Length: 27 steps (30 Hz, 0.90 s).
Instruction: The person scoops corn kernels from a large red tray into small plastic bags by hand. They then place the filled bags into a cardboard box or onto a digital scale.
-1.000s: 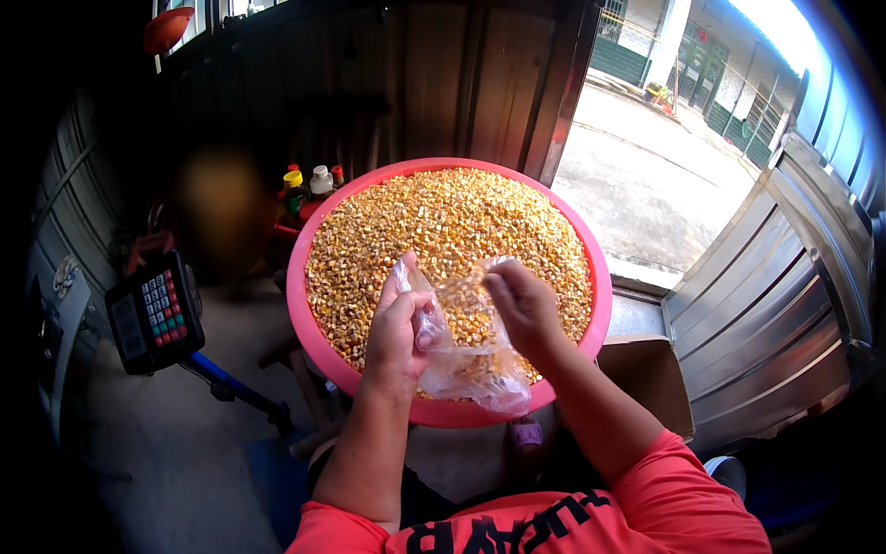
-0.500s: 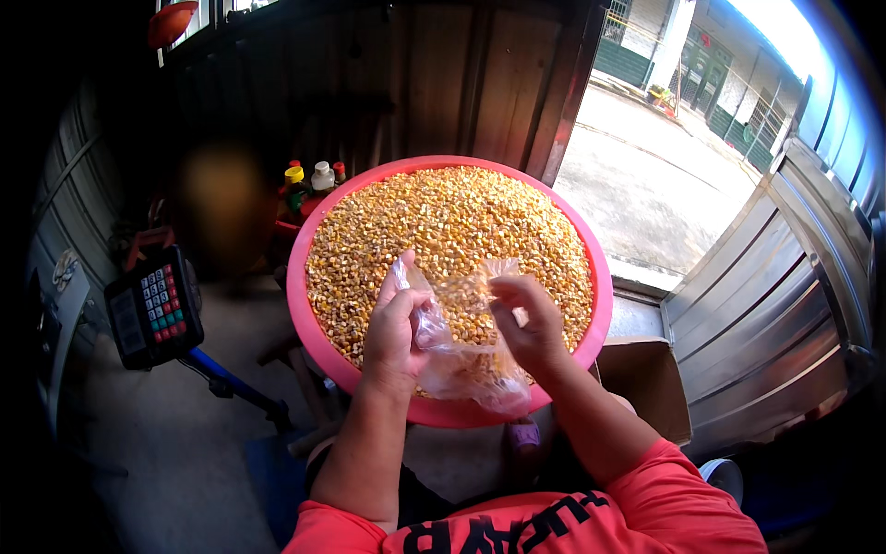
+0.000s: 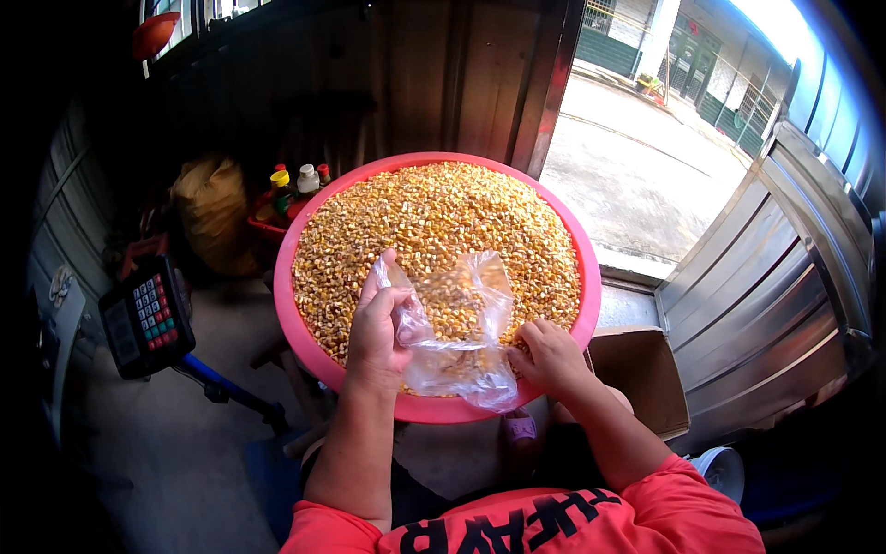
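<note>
left hand (image 3: 377,331): pinching bag (image 3: 454,332) edge
right hand (image 3: 546,355): fingers curled in corn (image 3: 434,231), grip unclear
basin (image 3: 305,346): pink, full

1. The basin (image 3: 305,351) sits before the person, filled with corn kernels (image 3: 434,212).
2. The plastic bag (image 3: 457,342) lies over the basin's near part, between the left hand (image 3: 377,332) and the right hand (image 3: 549,355).
3. A weighing scale (image 3: 148,319) stands left of the basin.
4. Bottles (image 3: 295,180) stand behind its left rim.
5. A cardboard box (image 3: 641,374), seemingly on the floor, lies to the right.
</note>
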### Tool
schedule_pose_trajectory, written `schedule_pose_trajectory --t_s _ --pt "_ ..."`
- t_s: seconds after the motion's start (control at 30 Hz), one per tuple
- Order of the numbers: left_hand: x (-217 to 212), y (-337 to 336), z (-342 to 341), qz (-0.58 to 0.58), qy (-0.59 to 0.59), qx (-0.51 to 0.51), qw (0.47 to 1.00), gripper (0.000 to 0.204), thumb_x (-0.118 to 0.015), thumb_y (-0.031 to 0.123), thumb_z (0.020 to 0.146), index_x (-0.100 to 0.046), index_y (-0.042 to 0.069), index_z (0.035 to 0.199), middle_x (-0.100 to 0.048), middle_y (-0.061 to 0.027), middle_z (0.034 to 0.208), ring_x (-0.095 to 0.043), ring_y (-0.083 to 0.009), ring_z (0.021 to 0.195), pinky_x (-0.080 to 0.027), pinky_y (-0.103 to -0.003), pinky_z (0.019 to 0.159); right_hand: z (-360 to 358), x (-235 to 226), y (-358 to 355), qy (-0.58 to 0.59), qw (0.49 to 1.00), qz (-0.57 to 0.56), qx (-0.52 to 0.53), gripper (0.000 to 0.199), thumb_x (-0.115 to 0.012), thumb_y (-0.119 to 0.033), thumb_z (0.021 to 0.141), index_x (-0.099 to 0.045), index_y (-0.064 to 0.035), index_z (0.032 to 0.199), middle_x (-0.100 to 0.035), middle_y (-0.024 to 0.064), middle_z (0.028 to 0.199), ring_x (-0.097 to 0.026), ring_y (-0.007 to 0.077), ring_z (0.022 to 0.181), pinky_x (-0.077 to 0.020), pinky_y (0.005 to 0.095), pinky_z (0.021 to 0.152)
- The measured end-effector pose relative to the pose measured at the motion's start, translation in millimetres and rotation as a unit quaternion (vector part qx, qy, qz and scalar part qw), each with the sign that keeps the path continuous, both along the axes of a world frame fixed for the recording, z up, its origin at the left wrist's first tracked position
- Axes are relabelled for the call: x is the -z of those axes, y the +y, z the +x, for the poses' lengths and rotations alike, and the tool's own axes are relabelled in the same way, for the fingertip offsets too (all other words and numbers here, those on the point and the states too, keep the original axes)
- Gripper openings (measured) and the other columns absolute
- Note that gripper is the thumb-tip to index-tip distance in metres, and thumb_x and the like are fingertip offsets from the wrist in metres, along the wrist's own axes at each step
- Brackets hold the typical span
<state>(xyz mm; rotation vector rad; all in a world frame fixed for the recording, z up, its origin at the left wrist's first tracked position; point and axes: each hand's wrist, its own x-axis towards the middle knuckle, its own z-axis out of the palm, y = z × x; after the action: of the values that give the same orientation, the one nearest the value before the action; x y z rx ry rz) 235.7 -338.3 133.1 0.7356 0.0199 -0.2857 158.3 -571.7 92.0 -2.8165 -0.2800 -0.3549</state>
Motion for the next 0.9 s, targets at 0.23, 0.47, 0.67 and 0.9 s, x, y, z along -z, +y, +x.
schedule_pose_trajectory --t_s 0.23,0.47,0.67,0.9 --pt "0 1 -1 -0.004 -0.001 0.01 1.0 0.06 -0.041 0.0 0.078 -0.036 0.02 0.134 -0.048 -0.0019 0.07 -0.037 -0.007 0.046 -0.029 -0.019 0.036 12 0 6 0.07 0.997 0.01 0.018 0.024 -0.051 -0.028 0.087 -0.049 -0.0051 0.081 -0.058 0.015 0.074 -0.059 0.0346 0.071 -0.0462 0.0449 0.06" --pt "3 1 1 -0.014 -0.001 0.007 1.0 0.06 -0.041 0.0 0.078 -0.036 0.02 0.134 -0.048 -0.0017 0.07 -0.037 -0.0068 0.046 -0.029 -0.019 0.036 27 8 1 -0.02 0.997 0.053 0.046 0.02 -0.052 -0.022 0.088 -0.051 -0.0029 0.08 -0.057 0.0151 0.064 -0.058 0.0312 0.061 -0.0451 0.0403 0.055" --pt "4 0 1 -0.021 -0.005 0.006 1.0 0.06 -0.041 -0.001 0.078 -0.034 0.018 0.135 -0.047 -0.0006 0.068 -0.037 -0.0069 0.045 -0.028 -0.02 0.034 34 -36 34 -0.136 0.95 0.281 -0.003 0.013 -0.06 -0.015 0.085 -0.054 -0.0039 0.082 -0.054 0.0129 0.062 -0.052 0.0267 0.052 -0.0429 0.035 0.05" --pt "3 -3 4 -0.021 -0.018 -0.046 0.999 0.059 -0.043 -0.002 0.076 -0.038 0.007 0.133 -0.052 -0.0037 0.084 -0.051 -0.0096 0.064 -0.044 -0.023 0.049 67 -43 94 -0.062 0.991 0.097 -0.074 0.022 -0.054 -0.027 0.085 -0.052 -0.0054 0.079 -0.059 0.0168 0.074 -0.059 0.0356 0.068 -0.0457 0.0448 0.059"
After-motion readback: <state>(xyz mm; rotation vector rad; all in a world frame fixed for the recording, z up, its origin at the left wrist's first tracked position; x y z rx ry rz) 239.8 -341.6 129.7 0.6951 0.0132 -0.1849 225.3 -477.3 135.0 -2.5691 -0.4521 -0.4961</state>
